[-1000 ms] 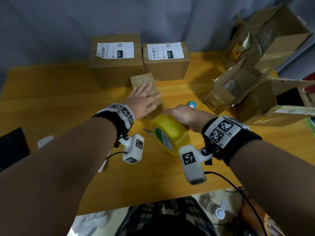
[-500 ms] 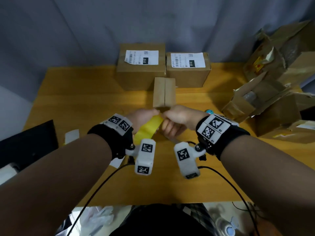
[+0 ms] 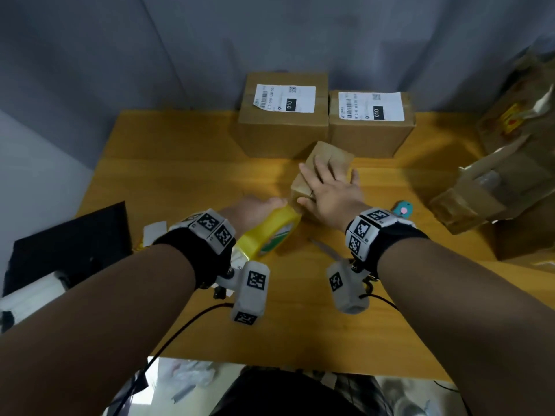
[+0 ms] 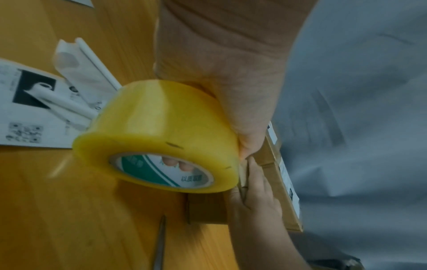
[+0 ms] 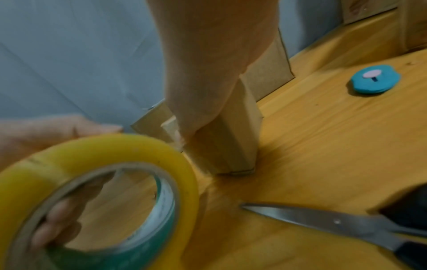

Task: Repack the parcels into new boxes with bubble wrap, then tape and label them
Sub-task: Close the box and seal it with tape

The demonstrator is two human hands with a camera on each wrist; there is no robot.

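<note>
A small brown cardboard box (image 3: 333, 156) lies on the wooden table (image 3: 180, 181) in front of two labelled boxes. My right hand (image 3: 327, 181) lies flat on its top with straight, spread fingers, the thumb at the near corner. My left hand (image 3: 255, 210) grips a yellow tape roll (image 3: 270, 232) held against the box's near left end. In the left wrist view its fingers (image 4: 177, 162) reach through the core of the tape roll (image 4: 157, 137). The right wrist view shows the tape roll (image 5: 99, 191) beside the box (image 5: 231, 146).
Two taped boxes with white labels (image 3: 282, 115) (image 3: 371, 121) stand at the back. Scissors (image 5: 323, 221) lie near my right wrist, and a blue cutter (image 3: 402, 209) lies to the right. Torn old boxes (image 3: 495, 181) pile up at the right. Loose labels (image 4: 34, 109) and a black object (image 3: 69, 250) are on the left.
Both hands were together at the tape roll in front of the box. Now the right hand lies flat on the box, which has turned, and the left alone holds the roll.
</note>
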